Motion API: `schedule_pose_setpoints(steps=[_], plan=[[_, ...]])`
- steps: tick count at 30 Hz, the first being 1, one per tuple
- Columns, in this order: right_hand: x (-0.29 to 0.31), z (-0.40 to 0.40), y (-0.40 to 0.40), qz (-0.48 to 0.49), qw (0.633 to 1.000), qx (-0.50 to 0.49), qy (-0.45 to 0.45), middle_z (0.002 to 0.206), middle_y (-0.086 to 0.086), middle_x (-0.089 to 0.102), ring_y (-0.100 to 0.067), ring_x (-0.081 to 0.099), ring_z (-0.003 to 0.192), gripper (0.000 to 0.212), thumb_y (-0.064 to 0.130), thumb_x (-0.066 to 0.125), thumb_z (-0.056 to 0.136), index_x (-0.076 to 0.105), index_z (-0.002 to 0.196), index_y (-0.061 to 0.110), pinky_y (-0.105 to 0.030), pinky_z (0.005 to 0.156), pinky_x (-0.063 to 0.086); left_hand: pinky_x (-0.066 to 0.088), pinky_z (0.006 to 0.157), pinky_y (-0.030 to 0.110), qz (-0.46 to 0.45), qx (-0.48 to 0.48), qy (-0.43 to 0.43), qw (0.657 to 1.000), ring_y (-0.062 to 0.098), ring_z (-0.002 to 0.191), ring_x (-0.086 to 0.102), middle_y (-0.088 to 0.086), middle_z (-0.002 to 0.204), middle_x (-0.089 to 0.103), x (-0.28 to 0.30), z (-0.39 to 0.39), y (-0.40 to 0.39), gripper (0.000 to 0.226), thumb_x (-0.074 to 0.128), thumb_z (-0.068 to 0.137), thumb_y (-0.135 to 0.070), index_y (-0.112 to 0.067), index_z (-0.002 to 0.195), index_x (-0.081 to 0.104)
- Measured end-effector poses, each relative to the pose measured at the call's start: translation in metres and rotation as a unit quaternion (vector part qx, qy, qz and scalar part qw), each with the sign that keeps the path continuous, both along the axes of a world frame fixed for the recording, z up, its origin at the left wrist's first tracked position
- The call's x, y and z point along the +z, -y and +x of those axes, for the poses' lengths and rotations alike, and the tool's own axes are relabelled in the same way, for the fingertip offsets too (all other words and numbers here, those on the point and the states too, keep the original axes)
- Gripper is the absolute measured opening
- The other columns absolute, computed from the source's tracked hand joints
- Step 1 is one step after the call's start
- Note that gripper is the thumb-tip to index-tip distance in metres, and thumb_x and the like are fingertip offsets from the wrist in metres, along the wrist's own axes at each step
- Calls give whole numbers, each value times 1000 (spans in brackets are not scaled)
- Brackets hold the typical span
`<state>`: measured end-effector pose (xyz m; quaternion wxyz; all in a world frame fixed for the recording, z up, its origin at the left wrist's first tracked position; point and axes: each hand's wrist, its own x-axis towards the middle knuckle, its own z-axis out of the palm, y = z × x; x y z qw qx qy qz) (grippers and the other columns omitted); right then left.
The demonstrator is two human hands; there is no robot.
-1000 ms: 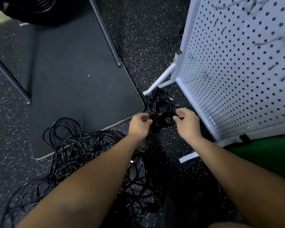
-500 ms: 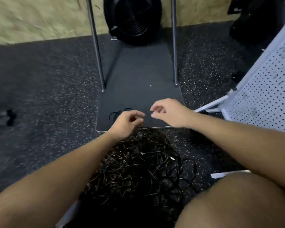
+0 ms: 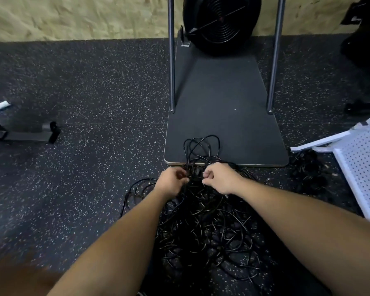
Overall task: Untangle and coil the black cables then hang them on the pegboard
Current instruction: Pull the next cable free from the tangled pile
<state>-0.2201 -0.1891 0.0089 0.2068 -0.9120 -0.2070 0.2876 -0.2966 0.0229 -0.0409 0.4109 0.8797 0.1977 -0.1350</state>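
Note:
A large tangle of black cables lies on the speckled floor between my forearms. Some of its loops reach up onto the edge of a dark mat. My left hand and my right hand are at the far end of the pile, fingers curled, each pinching strands of cable. A coiled bundle of black cable lies on the floor to the right, by the foot of the white pegboard, which stands at the right edge.
Two metal legs stand on the dark mat, with a black round fan behind them. A black metal foot lies on the floor at left. A dark object sits at the top right.
The view has swung left from the pegboard to the cable pile. Both hands left the coiled bundle by the pegboard foot and now grip strands at the far end of the tangle.

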Motion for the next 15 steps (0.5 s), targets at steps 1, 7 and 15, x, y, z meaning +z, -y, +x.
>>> schedule_pose_setpoints(steps=[1,7,15], plan=[[-14,-4,-2,0,1000,-12,-16,104,2,78,-21,73,100,18,36,84,94,79,106,23,-34,94,57,59,99,36,15,1,-34,999,23,104,75,2,111,81,-10,-5,-3,32,88,93,-29,-20,122,78],[-65,-13,-25,45,992,-75,-94,111,0,78,-16,70,95,30,21,80,99,73,128,18,-28,86,54,57,100,35,-13,40,-92,995,25,109,73,8,122,77,-44,-9,-1,59,90,91,-32,-13,142,67],[-74,-11,-35,107,980,-109,-126,124,-9,74,-22,71,103,53,-9,70,97,62,146,9,-31,93,59,54,70,24,-106,93,-59,988,15,71,60,7,87,73,-39,-1,20,31,82,90,2,-3,119,70]])
